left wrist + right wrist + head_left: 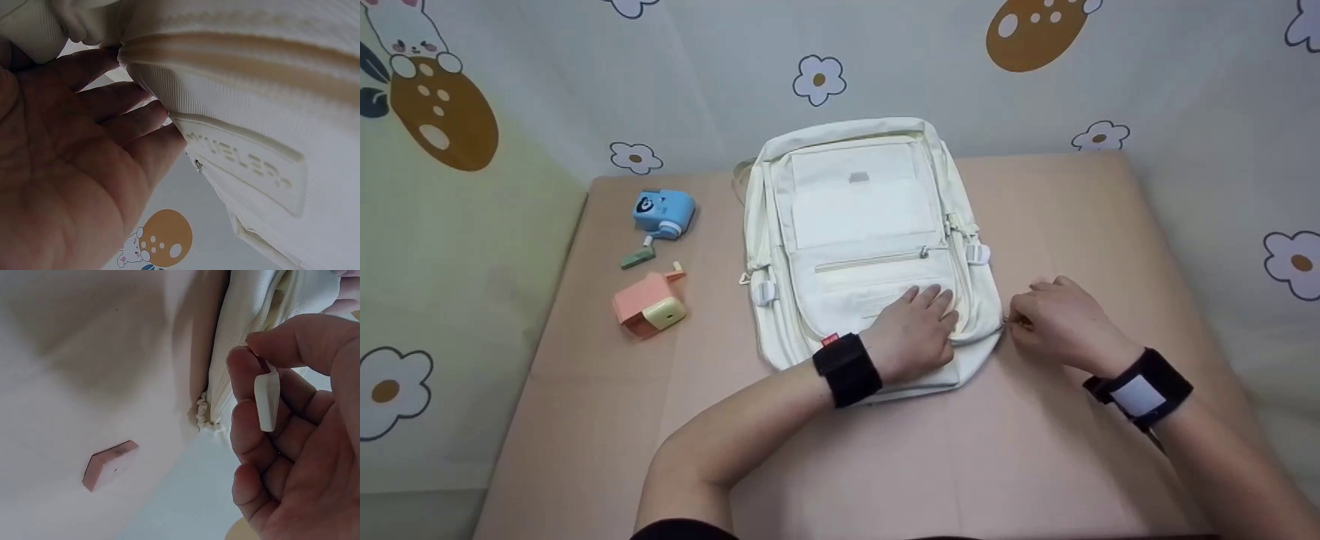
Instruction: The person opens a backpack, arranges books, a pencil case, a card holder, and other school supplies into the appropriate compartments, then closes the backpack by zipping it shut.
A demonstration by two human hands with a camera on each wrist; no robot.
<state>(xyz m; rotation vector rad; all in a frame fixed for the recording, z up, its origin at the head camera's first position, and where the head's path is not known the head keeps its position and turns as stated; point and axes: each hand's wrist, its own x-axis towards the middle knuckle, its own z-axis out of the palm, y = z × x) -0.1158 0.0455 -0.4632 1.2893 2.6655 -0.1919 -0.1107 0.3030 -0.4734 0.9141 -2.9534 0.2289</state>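
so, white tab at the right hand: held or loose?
Held: right wrist view shows the right hand pinching the white tab near one end.

A small booth-like nook: flower-print hangings on three sides of a tan table.

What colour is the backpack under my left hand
The backpack is creamy white; the head view shows it best.

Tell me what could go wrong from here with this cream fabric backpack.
The small, oblong white pull could slip, since the right hand seems to pinch it only with its fingertips. Folded cream cloth close beside those fingertips might snag if the pull is drawn along. The cream fabric backpack could also slide on the flat beige tabletop if the left hand, resting on its front, lifted.
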